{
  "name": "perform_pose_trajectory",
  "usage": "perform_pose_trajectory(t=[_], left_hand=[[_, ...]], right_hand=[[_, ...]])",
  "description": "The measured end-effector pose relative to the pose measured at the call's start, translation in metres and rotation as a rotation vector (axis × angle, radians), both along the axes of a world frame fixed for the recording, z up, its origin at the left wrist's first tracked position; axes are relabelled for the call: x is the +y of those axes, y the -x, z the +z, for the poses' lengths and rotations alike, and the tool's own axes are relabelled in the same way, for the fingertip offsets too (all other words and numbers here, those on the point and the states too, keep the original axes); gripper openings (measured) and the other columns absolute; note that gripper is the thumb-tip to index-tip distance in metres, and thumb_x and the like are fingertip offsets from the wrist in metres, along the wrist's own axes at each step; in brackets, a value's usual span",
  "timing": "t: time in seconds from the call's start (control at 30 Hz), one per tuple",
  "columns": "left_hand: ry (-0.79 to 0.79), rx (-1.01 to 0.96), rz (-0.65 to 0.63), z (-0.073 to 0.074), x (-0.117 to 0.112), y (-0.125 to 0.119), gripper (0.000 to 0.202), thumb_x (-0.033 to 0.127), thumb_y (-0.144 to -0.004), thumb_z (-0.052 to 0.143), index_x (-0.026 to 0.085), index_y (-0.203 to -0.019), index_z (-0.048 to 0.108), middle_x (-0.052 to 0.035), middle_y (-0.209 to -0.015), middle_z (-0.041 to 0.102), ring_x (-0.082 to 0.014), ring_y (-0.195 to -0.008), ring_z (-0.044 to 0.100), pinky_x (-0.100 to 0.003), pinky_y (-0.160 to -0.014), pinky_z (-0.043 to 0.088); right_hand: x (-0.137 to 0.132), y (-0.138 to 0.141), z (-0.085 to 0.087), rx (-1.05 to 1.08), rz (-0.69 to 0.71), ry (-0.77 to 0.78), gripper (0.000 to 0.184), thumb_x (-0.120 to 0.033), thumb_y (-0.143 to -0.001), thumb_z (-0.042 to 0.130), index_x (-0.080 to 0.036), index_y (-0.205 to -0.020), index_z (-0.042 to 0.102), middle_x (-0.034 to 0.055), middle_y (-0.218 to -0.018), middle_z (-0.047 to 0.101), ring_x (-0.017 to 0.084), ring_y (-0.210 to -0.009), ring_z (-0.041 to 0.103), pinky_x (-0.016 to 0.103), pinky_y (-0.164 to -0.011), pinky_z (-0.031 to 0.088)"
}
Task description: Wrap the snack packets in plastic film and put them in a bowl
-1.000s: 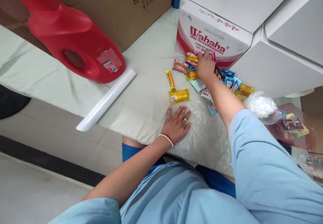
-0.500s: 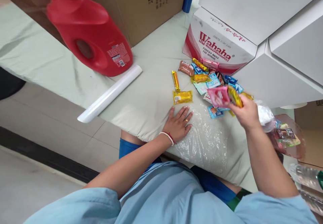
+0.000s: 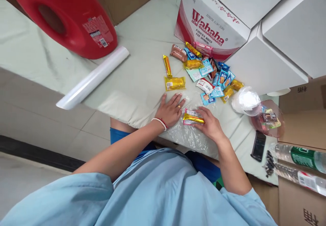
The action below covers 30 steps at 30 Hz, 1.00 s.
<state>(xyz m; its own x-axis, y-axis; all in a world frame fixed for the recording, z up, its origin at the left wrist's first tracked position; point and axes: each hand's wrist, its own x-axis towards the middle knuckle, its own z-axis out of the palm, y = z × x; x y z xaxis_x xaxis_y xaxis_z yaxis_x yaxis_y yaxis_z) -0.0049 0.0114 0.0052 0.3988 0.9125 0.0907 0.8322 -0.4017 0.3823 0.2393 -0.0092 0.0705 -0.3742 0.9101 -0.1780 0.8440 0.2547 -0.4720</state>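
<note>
My left hand (image 3: 170, 111) lies flat with fingers apart on the left edge of a clear plastic bag (image 3: 197, 141) spread over the table. My right hand (image 3: 210, 123) grips the right end of a narrow gold-wrapped snack bar (image 3: 194, 118) stacked on a pink snack packet (image 3: 186, 112), low over the bag. Beyond my hands are a yellow snack packet (image 3: 175, 83), a slim yellow-orange snack stick (image 3: 167, 66) and a heap of small packets, among them a white and red packet (image 3: 205, 86) and a blue packet (image 3: 208, 99).
A red jug (image 3: 102, 37) and a white roll (image 3: 94, 78) are at the left. A Wahaha carton (image 3: 211, 25) stands behind the heap. On the right are a white plastic bundle (image 3: 246, 101), a pink transparent bowl (image 3: 278, 125), a phone (image 3: 258, 146) and clear bottles (image 3: 282, 151).
My right hand has carried the pink packet and gold-wrapped bar from the heap down and left onto the bag. My left hand stays flat on it. The view has shifted.
</note>
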Motion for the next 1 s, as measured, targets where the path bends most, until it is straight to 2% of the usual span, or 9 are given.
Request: perform_pose_trajectory(t=[0.07, 0.13, 0.37, 0.5, 0.6, 0.7, 0.83, 1.0], left_hand=[[-0.005, 0.014, 0.011, 0.0, 0.0, -0.001, 0.055, 0.031, -0.106, 0.031, 0.025, -0.16, 0.041, -0.0104, -0.171, 0.032, -0.0268, -0.159, 0.028, -0.067, -0.128, 0.002], [-0.007, 0.018, 0.008, 0.0, 0.0, 0.0, 0.055, 0.034, -0.107, 0.032, 0.026, -0.16, 0.041, -0.0104, -0.171, 0.032, -0.0269, -0.159, 0.028, -0.068, -0.128, 0.002], [-0.021, 0.02, -0.065, -0.003, 0.002, 0.01, 0.06, 0.047, -0.107, 0.036, 0.026, -0.163, 0.035, -0.0109, -0.172, 0.03, -0.0309, -0.159, 0.029, -0.069, -0.128, -0.001], [-0.007, 0.047, -0.051, -0.004, 0.002, 0.01, 0.062, 0.049, -0.108, 0.032, 0.022, -0.164, 0.034, -0.0115, -0.172, 0.027, -0.03, -0.16, 0.026, -0.071, -0.127, -0.004], [-0.005, 0.049, -0.051, -0.002, 0.003, 0.009, 0.061, 0.048, -0.108, 0.03, 0.022, -0.163, 0.034, -0.0112, -0.172, 0.027, -0.0299, -0.16, 0.025, -0.073, -0.126, -0.003], [-0.006, 0.047, -0.051, -0.002, 0.002, 0.008, 0.059, 0.046, -0.108, 0.03, 0.023, -0.162, 0.037, -0.0112, -0.172, 0.029, -0.03, -0.159, 0.027, -0.073, -0.126, -0.001], [-0.019, 0.052, -0.048, -0.003, 0.003, 0.008, 0.058, 0.044, -0.108, 0.029, 0.024, -0.161, 0.039, -0.0116, -0.171, 0.03, -0.0308, -0.159, 0.028, -0.073, -0.125, 0.0], [-0.023, 0.051, -0.097, -0.005, 0.006, 0.011, 0.059, 0.046, -0.107, 0.034, 0.024, -0.161, 0.04, -0.0124, -0.171, 0.029, -0.0342, -0.158, 0.029, -0.075, -0.124, 0.002]], right_hand=[[0.0, 0.004, -0.001, -0.074, 0.075, 0.029, 0.063, -0.041, -0.09, 0.073, -0.038, -0.15, 0.053, 0.006, -0.158, 0.05, 0.034, -0.132, 0.061, 0.049, -0.101, 0.058], [-0.004, 0.003, -0.004, -0.117, 0.077, 0.011, 0.059, -0.039, -0.093, 0.069, -0.037, -0.15, 0.053, 0.0061, -0.158, 0.051, 0.034, -0.131, 0.063, 0.048, -0.098, 0.06], [-0.031, -0.024, -0.017, -0.147, -0.091, -0.094, 0.05, -0.041, -0.097, 0.063, -0.03, -0.146, 0.058, 0.0085, -0.154, 0.055, 0.031, -0.132, 0.062, 0.047, -0.094, 0.063], [-0.033, -0.03, -0.017, -0.124, -0.165, -0.166, 0.046, -0.039, -0.094, 0.067, -0.026, -0.138, 0.064, 0.01, -0.147, 0.061, 0.03, -0.127, 0.065, 0.046, -0.098, 0.061], [-0.023, -0.025, -0.012, -0.018, -0.2, -0.237, 0.047, -0.038, -0.092, 0.069, -0.025, -0.137, 0.066, 0.011, -0.145, 0.062, 0.029, -0.129, 0.064, 0.044, -0.106, 0.057], [-0.013, -0.011, -0.01, 0.037, -0.145, -0.241, 0.048, -0.037, -0.092, 0.07, -0.026, -0.138, 0.065, 0.0105, -0.147, 0.06, 0.028, -0.132, 0.062, 0.042, -0.109, 0.055], [-0.006, 0.007, -0.021, -0.017, -0.057, -0.158, 0.048, -0.036, -0.093, 0.069, -0.028, -0.14, 0.063, 0.0094, -0.151, 0.057, 0.028, -0.131, 0.063, 0.043, -0.102, 0.059], [-0.007, 0.011, -0.031, -0.041, -0.051, -0.125, 0.053, -0.033, -0.093, 0.069, -0.028, -0.144, 0.059, 0.0097, -0.155, 0.053, 0.03, -0.135, 0.06, 0.044, -0.101, 0.06]])
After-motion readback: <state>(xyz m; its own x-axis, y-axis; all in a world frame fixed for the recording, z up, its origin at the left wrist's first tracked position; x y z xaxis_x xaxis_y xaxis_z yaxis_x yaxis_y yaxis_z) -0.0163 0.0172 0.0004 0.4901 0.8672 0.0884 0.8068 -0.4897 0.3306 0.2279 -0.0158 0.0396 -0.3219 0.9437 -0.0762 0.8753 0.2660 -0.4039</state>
